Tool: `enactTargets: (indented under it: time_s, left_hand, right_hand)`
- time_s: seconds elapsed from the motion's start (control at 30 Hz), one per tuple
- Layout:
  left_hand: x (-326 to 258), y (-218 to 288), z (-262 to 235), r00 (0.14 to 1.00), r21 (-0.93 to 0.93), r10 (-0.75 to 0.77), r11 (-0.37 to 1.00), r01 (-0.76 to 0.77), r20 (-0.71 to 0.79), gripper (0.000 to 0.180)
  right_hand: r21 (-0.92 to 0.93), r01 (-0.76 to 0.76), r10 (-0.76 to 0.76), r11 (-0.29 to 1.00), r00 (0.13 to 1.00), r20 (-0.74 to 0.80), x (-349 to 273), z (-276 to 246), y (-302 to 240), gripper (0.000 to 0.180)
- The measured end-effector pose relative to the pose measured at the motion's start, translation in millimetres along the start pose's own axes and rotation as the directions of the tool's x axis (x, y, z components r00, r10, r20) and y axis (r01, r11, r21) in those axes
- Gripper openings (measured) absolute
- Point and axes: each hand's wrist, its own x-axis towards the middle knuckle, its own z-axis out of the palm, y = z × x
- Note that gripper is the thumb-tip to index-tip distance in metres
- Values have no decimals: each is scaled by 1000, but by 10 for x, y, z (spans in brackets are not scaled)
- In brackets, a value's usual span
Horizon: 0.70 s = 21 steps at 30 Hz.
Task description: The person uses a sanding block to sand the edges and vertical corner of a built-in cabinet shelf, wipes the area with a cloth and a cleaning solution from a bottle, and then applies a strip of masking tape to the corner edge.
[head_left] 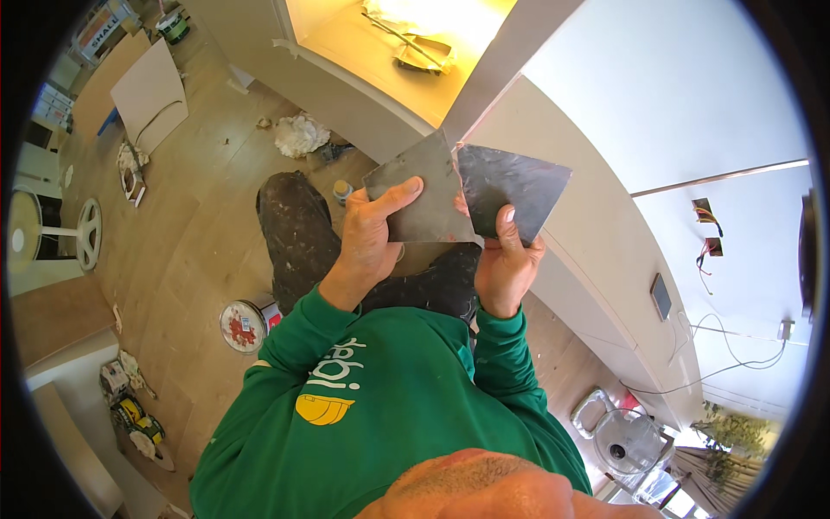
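Observation:
My left hand (367, 232) is closed on a thin, flat grey spreader plate (437, 206), thumb on its face and fingers behind. A second, darker spreader plate (514, 177) is pinched in my right hand (508, 270), its thumb on the lower part. Both plates are raised in front of my body, tilted, their inner edges meeting or nearly so. Pinkish paste marks those edges. Below, my dark, dusty trousers (296, 216) show. To the left of my body is a round tub (242, 327) with red smears on top.
Ahead, a lit recess (346, 39) holds a dustpan-like yellow item (424, 56). A long pale ledge (553, 199) curves along the right, bearing a phone (660, 297). Loose wires (707, 227) hang from wall boxes. Crumpled white material (300, 135) and a small can (342, 190) are on the wooden floor (203, 229).

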Motion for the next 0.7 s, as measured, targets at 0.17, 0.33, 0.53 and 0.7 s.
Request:
enactTargets:
  time_s: [0.17,0.33,0.53,0.7]
  left_hand:
    - [45,-28,-44,999,-3,18,1000,-18,-31,30]
    - [130,-2,-89,998,22,50,998,-51,40,35]
    - [127,157,-65,992,-89,73,994,-64,100,51]
    - [55,325,-545,987,46,152,988,-150,-45,54]
  right_hand:
    - [-25,24,-24,999,999,28,-126,-17,66,9]
    - [-118,-25,36,993,995,95,-125,-138,56,5]
    - [-541,-1,-15,841,1000,-25,272,-526,-73,24]
    - [-504,31,-86,863,992,-88,1298,-902,-63,24]
